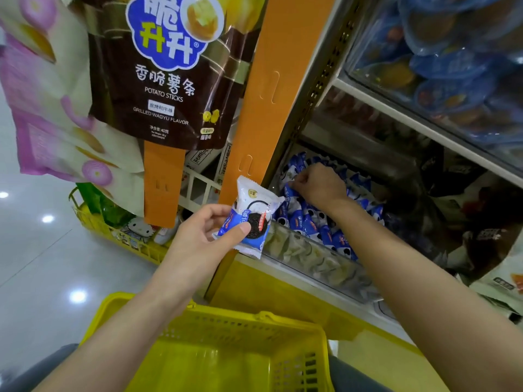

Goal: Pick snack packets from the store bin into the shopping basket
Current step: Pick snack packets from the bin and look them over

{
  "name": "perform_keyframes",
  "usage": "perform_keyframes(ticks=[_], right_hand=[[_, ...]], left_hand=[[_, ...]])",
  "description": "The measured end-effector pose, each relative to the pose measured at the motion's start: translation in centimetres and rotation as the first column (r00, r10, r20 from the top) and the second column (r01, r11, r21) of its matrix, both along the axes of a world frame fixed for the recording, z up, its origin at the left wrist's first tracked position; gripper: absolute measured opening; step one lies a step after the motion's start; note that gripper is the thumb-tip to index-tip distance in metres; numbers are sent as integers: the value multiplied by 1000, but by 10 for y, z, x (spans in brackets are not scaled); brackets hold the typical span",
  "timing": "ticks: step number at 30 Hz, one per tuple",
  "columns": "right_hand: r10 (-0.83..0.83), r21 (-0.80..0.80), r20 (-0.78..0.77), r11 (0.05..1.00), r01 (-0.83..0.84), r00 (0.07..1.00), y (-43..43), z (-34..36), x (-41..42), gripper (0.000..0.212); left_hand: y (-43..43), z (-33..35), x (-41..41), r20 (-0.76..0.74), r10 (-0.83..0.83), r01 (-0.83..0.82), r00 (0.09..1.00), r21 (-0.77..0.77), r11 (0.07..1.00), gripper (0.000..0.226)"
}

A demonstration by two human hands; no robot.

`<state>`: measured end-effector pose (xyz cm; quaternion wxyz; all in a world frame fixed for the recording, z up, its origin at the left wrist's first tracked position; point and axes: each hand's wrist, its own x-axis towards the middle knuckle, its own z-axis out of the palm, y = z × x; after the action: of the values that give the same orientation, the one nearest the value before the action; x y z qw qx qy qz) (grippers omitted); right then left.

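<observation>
My left hand [198,239] pinches a white and blue cookie snack packet [250,215] between thumb and fingers, above and beyond the yellow shopping basket [215,321]. The basket sits low in front of me and its visible inside holds nothing. My right hand [317,183] reaches into the store bin [325,261], a clear-fronted tray full of several blue and white packets [311,222]. Its curled fingers grip the edge of one packet [290,183] at the pile's far left.
An orange display post [271,89] stands just left of the bin. Hanging chip bags [167,66] crowd the upper left. A second yellow basket [119,236] with goods sits on the floor behind. Shelves of blue tubs [447,63] overhang at right.
</observation>
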<state>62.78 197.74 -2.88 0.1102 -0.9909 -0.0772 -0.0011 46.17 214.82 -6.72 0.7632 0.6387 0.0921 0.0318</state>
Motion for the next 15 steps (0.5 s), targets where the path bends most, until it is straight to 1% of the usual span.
perform_keyframes(ticks=[3, 4, 6, 7, 9, 11, 12, 14, 15], right_hand=[[0, 84, 25, 996, -3, 1000, -3, 4, -3, 23], [-11, 143, 39, 990, 5, 999, -5, 7, -5, 21], [-65, 322, 87, 946, 33, 994, -10, 15, -14, 20], [-98, 421, 119, 906, 39, 988, -13, 21, -21, 19], [-129, 589, 194, 808, -10, 973, -18, 34, -38, 16], [-133, 728, 221, 682, -73, 966, -22, 46, -61, 13], [-129, 761, 217, 644, -84, 968, -24, 50, -74, 15], [-83, 754, 187, 651, -89, 979, -27, 49, -100, 20], [-46, 757, 147, 648, -83, 988, -28, 46, -112, 20]], left_hand=[[0, 0, -1, -6, -15, 15, 1000, -27, 1000, 50], [-1, 0, -2, -2, -22, 22, 1000, -44, 999, 50], [-2, 2, -4, 3, -45, 45, 999, -79, 996, 49], [-3, 2, -6, 6, -61, 61, 998, -95, 994, 48], [-5, 2, -10, 14, -100, 101, 995, -118, 988, 46], [-8, 1, -15, 17, -138, 139, 990, -141, 980, 44], [-9, 0, -18, 20, -151, 152, 988, -181, 972, 42], [-11, 0, -22, 25, -179, 178, 984, -300, 937, 35], [-11, 1, -24, 27, -198, 195, 980, -341, 920, 31]])
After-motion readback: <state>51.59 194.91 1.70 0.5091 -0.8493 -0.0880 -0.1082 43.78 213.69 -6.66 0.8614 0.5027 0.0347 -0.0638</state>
